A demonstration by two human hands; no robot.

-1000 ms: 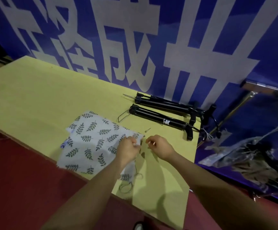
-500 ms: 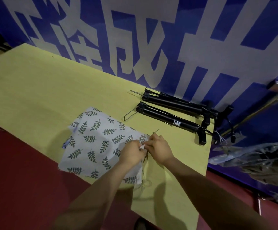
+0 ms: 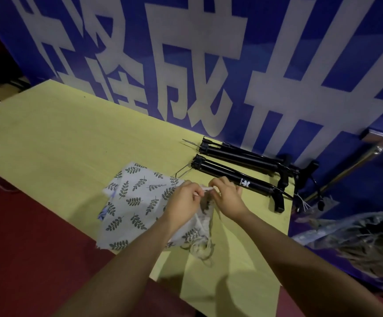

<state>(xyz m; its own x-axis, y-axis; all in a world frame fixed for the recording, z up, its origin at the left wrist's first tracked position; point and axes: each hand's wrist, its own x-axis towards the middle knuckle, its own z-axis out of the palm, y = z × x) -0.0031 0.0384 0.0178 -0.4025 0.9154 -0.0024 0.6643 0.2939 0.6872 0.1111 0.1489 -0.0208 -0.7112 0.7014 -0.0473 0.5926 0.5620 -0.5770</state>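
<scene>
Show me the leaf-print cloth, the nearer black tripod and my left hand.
leaf-print cloth [image 3: 137,202], head view, flat printed middle.
nearer black tripod [image 3: 220,171], head view, tube left of its white logo.
left hand [image 3: 183,200], head view, back of the hand.

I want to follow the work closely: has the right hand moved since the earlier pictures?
Yes. The right hand moved left, towards the edge of the leaf-print cloth, and its fingers now meet the left hand.
</scene>
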